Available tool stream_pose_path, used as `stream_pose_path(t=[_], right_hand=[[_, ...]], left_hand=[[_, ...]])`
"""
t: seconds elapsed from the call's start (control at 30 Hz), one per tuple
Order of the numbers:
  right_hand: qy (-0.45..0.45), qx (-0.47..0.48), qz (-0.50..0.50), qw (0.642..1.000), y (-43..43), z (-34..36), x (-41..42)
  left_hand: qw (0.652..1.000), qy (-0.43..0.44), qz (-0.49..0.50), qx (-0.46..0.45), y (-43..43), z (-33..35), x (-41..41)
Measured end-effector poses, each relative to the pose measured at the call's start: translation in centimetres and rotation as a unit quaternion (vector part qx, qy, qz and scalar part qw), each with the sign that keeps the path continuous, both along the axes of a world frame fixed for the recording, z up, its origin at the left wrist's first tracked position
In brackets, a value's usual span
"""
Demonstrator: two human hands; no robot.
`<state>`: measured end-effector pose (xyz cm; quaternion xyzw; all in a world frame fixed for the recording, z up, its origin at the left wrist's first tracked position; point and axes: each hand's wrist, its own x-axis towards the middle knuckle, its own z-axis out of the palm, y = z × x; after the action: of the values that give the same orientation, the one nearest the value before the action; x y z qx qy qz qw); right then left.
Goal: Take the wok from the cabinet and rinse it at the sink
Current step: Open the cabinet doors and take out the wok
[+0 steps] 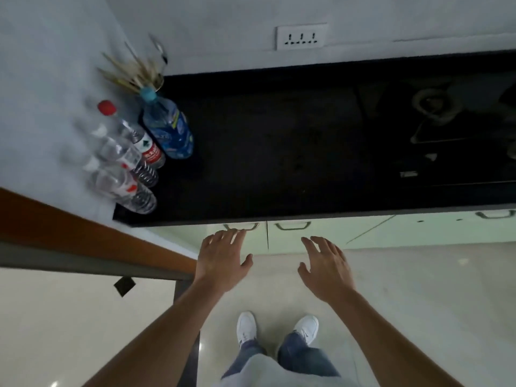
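Reaching upward from the bottom edge to mid-frame with left hand [223, 259] and right hand [327, 268] side by side, palms down, fingers loosely spread.

Blurred chopsticks [127, 75], stove [446, 127] cut by right edge, cabinet doors [321, 233] hiding the inside

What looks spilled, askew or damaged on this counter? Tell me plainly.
Nothing stands out. The bottles stand together at the left end of the counter, the chopsticks are bundled behind them, and the cabinet doors are shut. No spill shows.
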<state>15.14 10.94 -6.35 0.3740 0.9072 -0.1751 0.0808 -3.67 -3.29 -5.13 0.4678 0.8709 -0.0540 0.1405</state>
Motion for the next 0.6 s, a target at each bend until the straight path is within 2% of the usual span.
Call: stream_pose_path(t=[0.2, 0.6], right_hand=[[-0.028, -0.027, 0.028, 0.999, -0.2, -3.7, -3.6], [0.004, -0.014, -0.013, 1.000, 0.6, -10.4, -8.0]], left_hand=[[0.999, -0.040, 0.017, 0.001, -0.6, -5.0, -1.9], [0.997, -0.048, -0.028, 0.046, 1.4, -13.6, -3.4]])
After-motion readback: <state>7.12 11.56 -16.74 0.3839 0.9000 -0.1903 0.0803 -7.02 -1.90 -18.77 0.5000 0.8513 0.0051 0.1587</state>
